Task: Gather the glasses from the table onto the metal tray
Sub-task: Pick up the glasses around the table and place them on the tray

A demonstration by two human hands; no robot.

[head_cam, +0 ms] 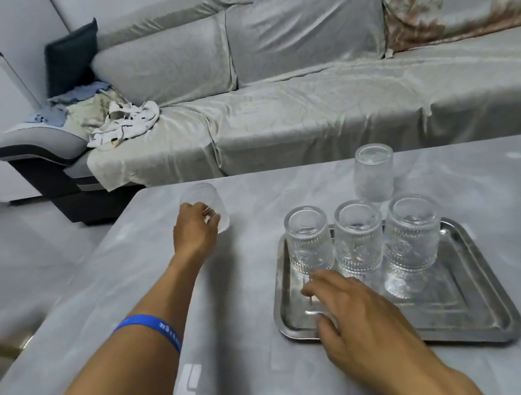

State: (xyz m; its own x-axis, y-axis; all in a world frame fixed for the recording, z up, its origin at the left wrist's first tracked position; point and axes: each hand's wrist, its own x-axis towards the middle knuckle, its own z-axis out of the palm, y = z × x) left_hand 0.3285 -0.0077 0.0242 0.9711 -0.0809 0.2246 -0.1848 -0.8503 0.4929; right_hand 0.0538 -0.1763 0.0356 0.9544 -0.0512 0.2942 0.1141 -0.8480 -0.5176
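Observation:
A metal tray point(473, 309) lies on the grey table, right of centre. Three ribbed clear glasses stand upside down in a row on its far half: left point(308, 241), middle point(358, 239), right point(413, 233). Another upturned glass point(374, 173) stands on the table just behind the tray. At the far left of the table my left hand point(193, 231) is closed around a blurred clear glass point(204, 200). My right hand point(356, 312) hovers over the tray's near left corner with fingers spread, holding nothing, just in front of the left glass.
The marbled grey table point(236, 306) ends at its far edge before a grey covered sofa point(305, 102) with a heap of clothes point(105, 116) at its left end. A blue wristband point(151, 328) circles my left forearm. Floor lies beyond the table's left edge.

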